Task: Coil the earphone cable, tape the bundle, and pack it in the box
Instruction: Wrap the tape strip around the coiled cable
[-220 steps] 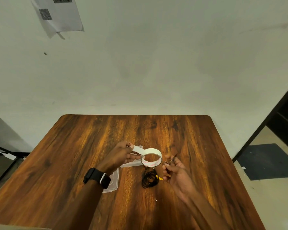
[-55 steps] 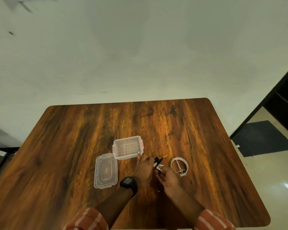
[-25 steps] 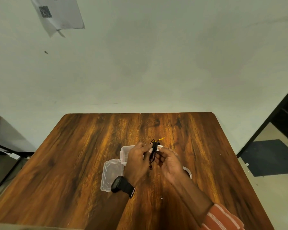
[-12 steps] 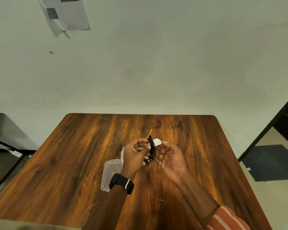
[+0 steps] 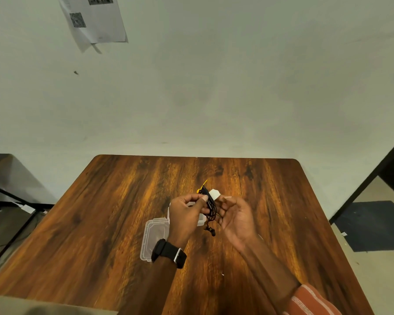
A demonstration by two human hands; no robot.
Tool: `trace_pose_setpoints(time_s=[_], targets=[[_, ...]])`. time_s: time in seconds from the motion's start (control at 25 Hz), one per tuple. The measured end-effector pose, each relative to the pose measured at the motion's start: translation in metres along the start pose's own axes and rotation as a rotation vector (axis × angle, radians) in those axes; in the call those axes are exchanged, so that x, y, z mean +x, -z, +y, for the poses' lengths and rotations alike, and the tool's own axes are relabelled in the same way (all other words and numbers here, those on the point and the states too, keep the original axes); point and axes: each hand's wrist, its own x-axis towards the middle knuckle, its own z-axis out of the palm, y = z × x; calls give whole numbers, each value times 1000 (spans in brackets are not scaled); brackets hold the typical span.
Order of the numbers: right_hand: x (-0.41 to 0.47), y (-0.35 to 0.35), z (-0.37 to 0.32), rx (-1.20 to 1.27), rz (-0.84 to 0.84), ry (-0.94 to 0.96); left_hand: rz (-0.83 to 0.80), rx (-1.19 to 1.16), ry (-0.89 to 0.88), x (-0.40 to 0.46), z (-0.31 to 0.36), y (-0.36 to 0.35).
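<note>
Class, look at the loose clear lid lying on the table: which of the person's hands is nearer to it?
Left. The left hand is raised just right of the lid, its wrist overlapping the lid's edge. The right hand is farther right, beyond the cable.

Head-worn camera looks forward and down over the table (image 5: 105,223).

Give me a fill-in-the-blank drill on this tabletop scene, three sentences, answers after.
1. The black earphone cable bundle is pinched by the ____ hand.
2. The right hand holds a white piece of ____ beside the bundle.
3. The clear lid lies flat on the ____ table.

Answers: left; tape; wooden
</note>
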Motion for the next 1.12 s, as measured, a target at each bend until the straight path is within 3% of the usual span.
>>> trace_pose_setpoints(time_s=[0.4, 0.64, 0.76, 0.92, 0.96, 1.12], targets=[[0, -3, -4, -8, 58, -3, -8, -161, 128, -4, 6, -1], [2, 1, -4, -237, 110, 216, -102, -213, 145, -5, 11, -2], [5, 3, -6, -420, 116, 321, -118, -62, 47, -11, 19, -5], [6, -1, -7, -466, 108, 319, 109, 412, -366, -19, 23, -6], [6, -1, -8, -466, 95, 304, 104, 493, -448, -16, 20, -5], [11, 1, -12, -529, 20, 267, -186, 534, -524, 8, 12, 3]])
